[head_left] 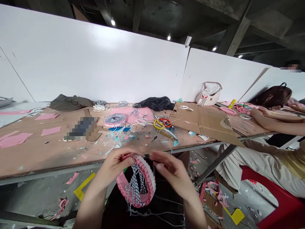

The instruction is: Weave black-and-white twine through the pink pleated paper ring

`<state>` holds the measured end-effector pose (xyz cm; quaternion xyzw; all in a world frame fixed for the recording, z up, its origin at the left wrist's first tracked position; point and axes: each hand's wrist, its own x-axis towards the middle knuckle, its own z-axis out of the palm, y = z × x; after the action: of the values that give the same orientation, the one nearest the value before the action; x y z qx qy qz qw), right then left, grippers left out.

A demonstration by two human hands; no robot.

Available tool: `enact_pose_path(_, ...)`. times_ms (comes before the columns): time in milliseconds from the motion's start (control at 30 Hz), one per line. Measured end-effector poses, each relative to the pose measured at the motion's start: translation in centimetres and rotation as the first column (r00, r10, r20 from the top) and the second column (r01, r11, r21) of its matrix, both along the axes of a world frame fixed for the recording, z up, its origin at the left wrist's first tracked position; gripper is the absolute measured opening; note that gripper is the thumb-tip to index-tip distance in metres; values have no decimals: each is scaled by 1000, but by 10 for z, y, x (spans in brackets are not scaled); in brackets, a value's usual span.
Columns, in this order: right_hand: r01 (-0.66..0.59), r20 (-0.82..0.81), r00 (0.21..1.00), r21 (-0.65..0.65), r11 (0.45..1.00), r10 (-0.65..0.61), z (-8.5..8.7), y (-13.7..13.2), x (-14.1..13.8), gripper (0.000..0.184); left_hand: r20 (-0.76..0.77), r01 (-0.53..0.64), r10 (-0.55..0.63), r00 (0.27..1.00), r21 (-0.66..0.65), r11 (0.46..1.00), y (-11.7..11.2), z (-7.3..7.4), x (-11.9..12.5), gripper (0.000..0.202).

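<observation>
A pink pleated-paper ring [149, 179] strung with twisted black-and-white cord [135, 187] is held at the near side of a brown-topped table [47, 159], its rim gripped by the left hand [122, 161]. The right hand [172, 170] is held just beside the ring, loosely bent; whether cord is grasped there cannot be told. On the table, a pink-edged round of similar cord [115, 120] is laid left of yellow-handled metal scissors [159, 124]
</observation>
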<state>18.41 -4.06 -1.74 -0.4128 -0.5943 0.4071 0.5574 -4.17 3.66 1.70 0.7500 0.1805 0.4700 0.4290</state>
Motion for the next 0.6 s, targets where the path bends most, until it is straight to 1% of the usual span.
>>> enact_pose_path(33,-113,-29,993,18,993,113,3,5,-18,35,-1,2,-2,1000,-6,1000,-1,0,0,12)
enact_pose_path(67,-167,-52,984,31,985,169,4,7,-30,31,0,0,0,1000,-9,1000,-2,1,0,14)
enact_pose_path(133,-164,-94,982,38,986,167,3,8,-37,19,3,-8,8,1000,-19,1000,-3,1,-2,17)
enact_pose_path(233,-102,-141,984,56,993,109,1,6,-20,20,3,-28,28,1000,-40,999,-3,-1,-3,14)
enact_pose_path(300,-33,-132,990,82,996,44,-1,5,-4,21,5,-55,55,998,-54,997,-2,-3,-3,9)
enact_pose_path(333,20,-112,994,89,996,-10,-1,6,4,21,8,-73,74,997,-57,996,-2,-3,-3,9)
enact_pose_path(400,161,-49,986,98,982,-157,-4,9,20,22,5,-109,110,994,-52,993,-1,-4,-4,14)
enact_pose_path(433,251,-3,968,104,962,-252,-7,10,29,24,0,-123,123,992,-45,991,0,-4,-5,17)
enact_pose_path(467,350,42,933,116,930,-357,-10,11,40,26,-4,-132,132,991,-39,990,0,-4,-6,20)
enact_pose_path(500,451,77,883,131,883,-463,-15,11,53,29,-7,-140,140,990,-35,990,1,-4,-8,23)
enact_pose_path(533,548,98,820,146,823,-563,-20,10,68,31,-7,-151,151,989,-35,988,1,-4,-9,27)
enact_pose_path(600,715,92,674,169,679,-733,-33,2,104,36,-4,-175,175,985,-42,984,2,-5,-12,35)
